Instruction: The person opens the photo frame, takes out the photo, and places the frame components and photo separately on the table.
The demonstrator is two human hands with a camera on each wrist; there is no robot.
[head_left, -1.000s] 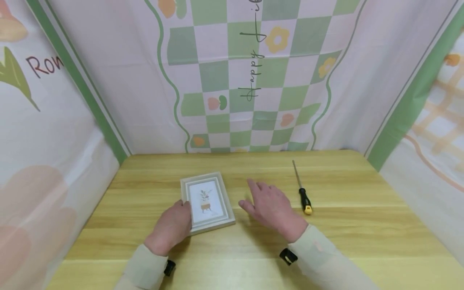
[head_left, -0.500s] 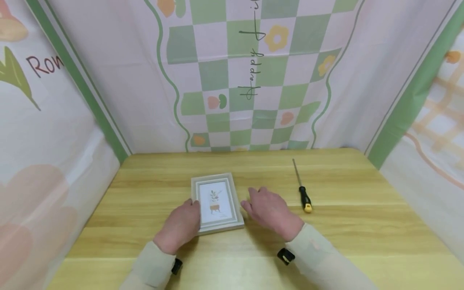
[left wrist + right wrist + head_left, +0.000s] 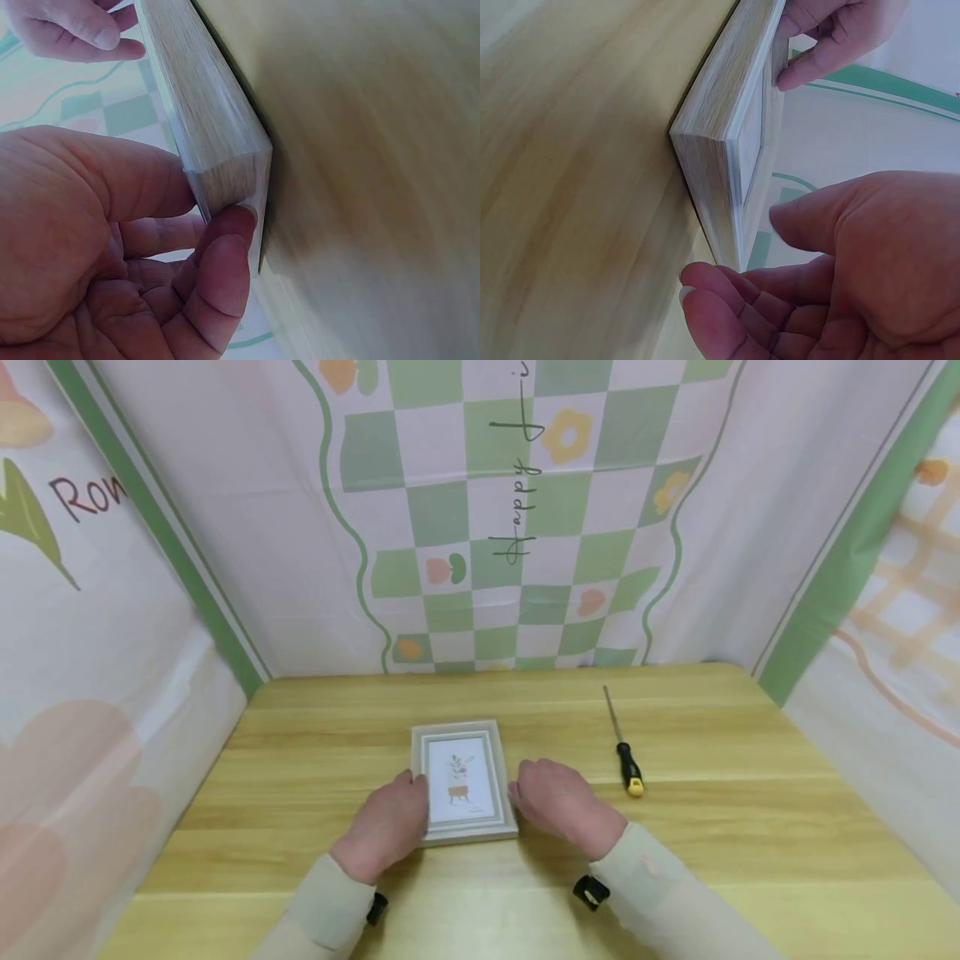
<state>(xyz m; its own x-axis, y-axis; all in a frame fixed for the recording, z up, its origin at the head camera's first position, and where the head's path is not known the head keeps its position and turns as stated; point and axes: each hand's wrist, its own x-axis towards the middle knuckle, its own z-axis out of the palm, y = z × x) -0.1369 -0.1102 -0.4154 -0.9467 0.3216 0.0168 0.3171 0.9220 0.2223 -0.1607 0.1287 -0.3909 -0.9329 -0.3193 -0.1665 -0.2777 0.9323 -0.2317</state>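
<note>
A pale wood-grain picture frame (image 3: pixel 468 832) lies face up on the table, with a potted-plant print (image 3: pixel 457 777) inside. My left hand (image 3: pixel 388 822) grips its left edge, the thumb on the front rim and fingers at the side, as the left wrist view shows close up. At the right edge my right hand (image 3: pixel 564 803) has loosely bent fingers beside the frame. The right wrist view shows its thumb (image 3: pixel 810 219) apart from the rim, with the fingertips (image 3: pixel 705 281) near the side; whether they touch it I cannot tell.
A screwdriver (image 3: pixel 629 770) with a black and yellow handle lies right of the right hand, its shaft pointing toward the back. Printed cloth (image 3: pixel 517 560) hangs behind the wooden table (image 3: pixel 315 727) and along both sides.
My left hand has slid the picture frame to the right and turned it a little straighter. The right hand's fingers have bent in, and the frame's right edge is now close beside them.
</note>
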